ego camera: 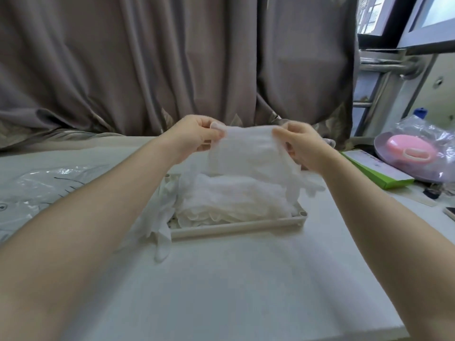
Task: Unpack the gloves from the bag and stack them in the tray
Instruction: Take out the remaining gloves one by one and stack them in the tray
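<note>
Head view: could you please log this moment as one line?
left hand + right hand: holding glove | above tray | stack present

White table (221, 291), kinda cluttered. Tray (236, 228) of gloves mid-table, one loose glove (160, 232) draped over its left edge onto the top. Clear plastic bag (41, 185) far left. Green box (379, 172) and phone (450, 212) over right.
</note>
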